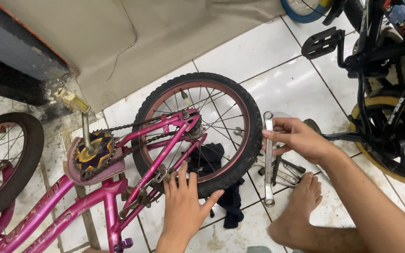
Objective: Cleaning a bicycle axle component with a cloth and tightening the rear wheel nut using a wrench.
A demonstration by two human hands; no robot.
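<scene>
A pink child's bicycle point(94, 197) lies on its side on the white tiled floor. My left hand point(183, 201) rests flat on the frame stays and the near edge of the rear wheel point(240, 107), fingers spread. My right hand point(296, 138) holds a long silver ring spanner point(269, 159) upright, just right of the tyre. The chain point(127, 124) runs from the pink chain guard and crank point(92, 154) to the rear hub point(193, 126). A dark cloth point(230, 204) lies under the wheel.
Several more spanners point(284, 171) lie on the tiles beside my bare foot point(301, 201). A black bicycle with a tan-walled tyre point(390, 112) stands at the right, its pedal point(322, 42) jutting out. A beige sheet point(118, 42) covers the floor at the back.
</scene>
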